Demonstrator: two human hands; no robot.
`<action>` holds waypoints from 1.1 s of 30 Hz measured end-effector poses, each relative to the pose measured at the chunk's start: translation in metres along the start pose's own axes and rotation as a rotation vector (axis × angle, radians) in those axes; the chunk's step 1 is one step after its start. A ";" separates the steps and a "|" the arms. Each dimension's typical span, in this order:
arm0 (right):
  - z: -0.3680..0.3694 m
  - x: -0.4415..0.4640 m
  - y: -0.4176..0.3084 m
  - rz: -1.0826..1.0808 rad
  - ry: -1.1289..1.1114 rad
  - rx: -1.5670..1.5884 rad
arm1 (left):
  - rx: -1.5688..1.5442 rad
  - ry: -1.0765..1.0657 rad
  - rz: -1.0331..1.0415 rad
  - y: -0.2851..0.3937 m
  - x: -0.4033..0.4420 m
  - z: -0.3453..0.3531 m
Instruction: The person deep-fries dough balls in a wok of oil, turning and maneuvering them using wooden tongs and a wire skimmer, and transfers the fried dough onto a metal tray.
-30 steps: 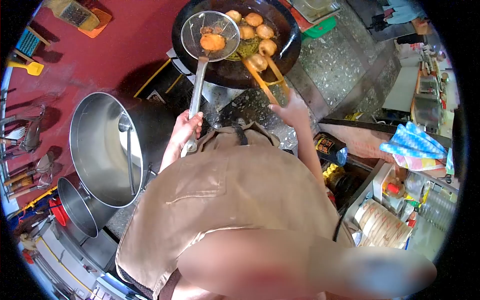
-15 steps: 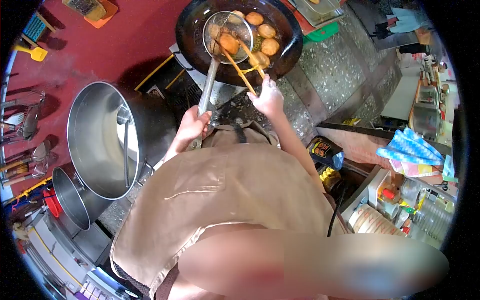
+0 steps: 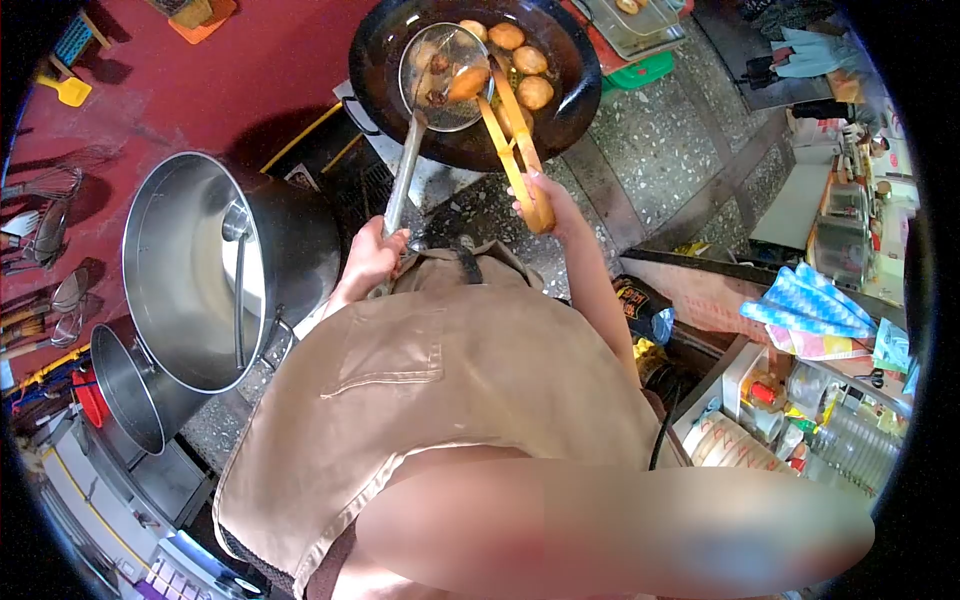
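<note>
My left hand (image 3: 374, 252) is closed around the metal handle of a wire skimmer (image 3: 410, 165), whose round basket lies over the left part of a dark wok (image 3: 574, 80). Inside the basket is a browned fried piece (image 3: 467, 84), with smaller dark bits beside it. My right hand (image 3: 552, 203) grips wooden tongs (image 3: 513, 120). Their tips reach the basket's right rim; whether they touch the fried piece I cannot tell. Several golden round pieces (image 3: 530, 60) sit in the wok outside the skimmer, one partly behind the tongs.
To my left stand a tall steel pot (image 3: 310, 235) with a ladle (image 3: 239, 290) inside and a smaller pot (image 3: 132, 385). A clear tray (image 3: 640, 25) is beyond the wok's right side. Boxes and a blue checked cloth (image 3: 815, 302) lie at my right.
The tongs have turned in my right hand, and their tips have shifted right toward the basket's rim. The browned piece sits slightly farther right in the skimmer. My left hand keeps its hold.
</note>
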State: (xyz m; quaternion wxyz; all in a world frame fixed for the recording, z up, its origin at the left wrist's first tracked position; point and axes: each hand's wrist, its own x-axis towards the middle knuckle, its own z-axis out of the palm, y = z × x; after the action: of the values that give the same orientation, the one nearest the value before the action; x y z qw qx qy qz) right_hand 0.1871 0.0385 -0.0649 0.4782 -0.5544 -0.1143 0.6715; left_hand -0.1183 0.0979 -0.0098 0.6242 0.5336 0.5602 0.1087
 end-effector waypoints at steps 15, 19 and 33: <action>0.009 -0.013 0.002 0.043 -0.023 0.065 | 0.148 0.077 0.115 -0.009 0.001 0.002; 0.007 -0.016 0.003 0.046 0.015 0.062 | 0.108 0.071 0.129 -0.017 0.002 0.003; 0.025 -0.023 0.000 -0.094 0.130 -0.145 | -0.153 -0.025 0.068 -0.021 0.000 0.002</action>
State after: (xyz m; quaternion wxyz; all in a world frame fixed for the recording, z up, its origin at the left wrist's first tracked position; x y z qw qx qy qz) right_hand 0.1641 0.0299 -0.0415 0.4742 -0.6240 -0.1571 0.6009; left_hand -0.1269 0.0880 -0.0265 0.6662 0.5044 0.5237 0.1657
